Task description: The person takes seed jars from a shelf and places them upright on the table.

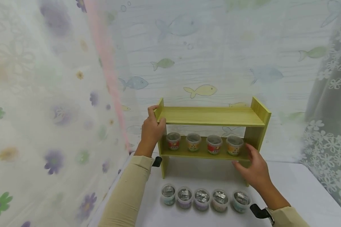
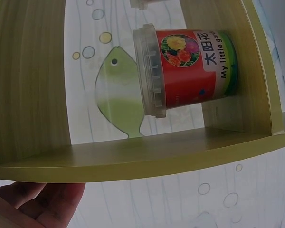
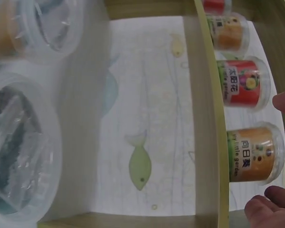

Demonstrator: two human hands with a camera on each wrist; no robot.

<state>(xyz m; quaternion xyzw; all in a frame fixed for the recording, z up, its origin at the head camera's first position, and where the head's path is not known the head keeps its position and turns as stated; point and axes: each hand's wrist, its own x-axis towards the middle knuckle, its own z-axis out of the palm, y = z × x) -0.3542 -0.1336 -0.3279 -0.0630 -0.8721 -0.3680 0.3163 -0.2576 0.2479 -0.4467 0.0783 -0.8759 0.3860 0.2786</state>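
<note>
My left hand [image 1: 153, 130] grips the upper left side of a yellow-green wooden shelf [image 1: 210, 116], thumb in front and fingers around the side panel. In the left wrist view, its fingertips show below that panel, near a red-labelled plastic cup [image 2: 187, 69] with a clear lid. My right hand [image 1: 254, 167] is at the right end of the middle board, fingers spread beside an orange-labelled cup [image 1: 234, 149]. Its thumb is low at the board's front edge. In the right wrist view, fingertips stand apart from the orange-labelled cup [image 3: 252, 154] and the neighbouring red-labelled one [image 3: 244, 83].
Several cups with silvery packets under clear lids, among them a teal-bottomed one [image 1: 241, 201], form a row on the white table [image 1: 290, 186] in front of the shelf. A fish-print curtain [image 1: 204, 47] hangs behind, a flower-print one [image 1: 54, 126] at the left.
</note>
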